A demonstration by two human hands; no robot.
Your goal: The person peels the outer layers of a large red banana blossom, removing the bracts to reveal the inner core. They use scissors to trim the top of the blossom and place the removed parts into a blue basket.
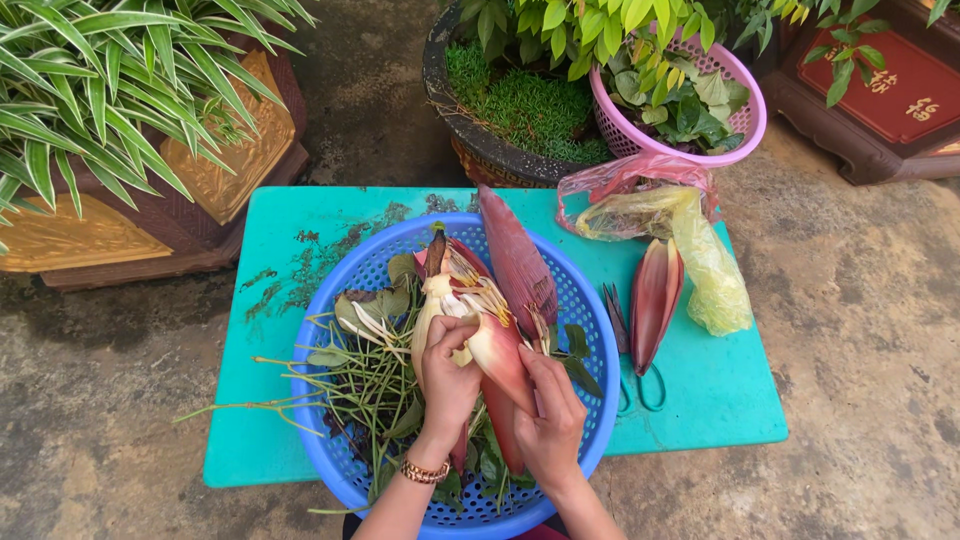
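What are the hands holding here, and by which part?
Both hold a banana blossom: left hand around its pale lower body, right hand gripping a reddish bract near its base.

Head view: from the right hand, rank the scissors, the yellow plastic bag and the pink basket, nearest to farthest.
From the right hand:
1. Scissors, just to its right on the turquoise table.
2. Yellow plastic bag, farther up and right.
3. Pink basket, beyond the table's far edge.

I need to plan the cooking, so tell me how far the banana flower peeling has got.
Done: one red leaf lies peeled off on the table and another in the blue basket. In hand: left hand and right hand hold the flower, peeling. Left: its pale core remains wrapped.
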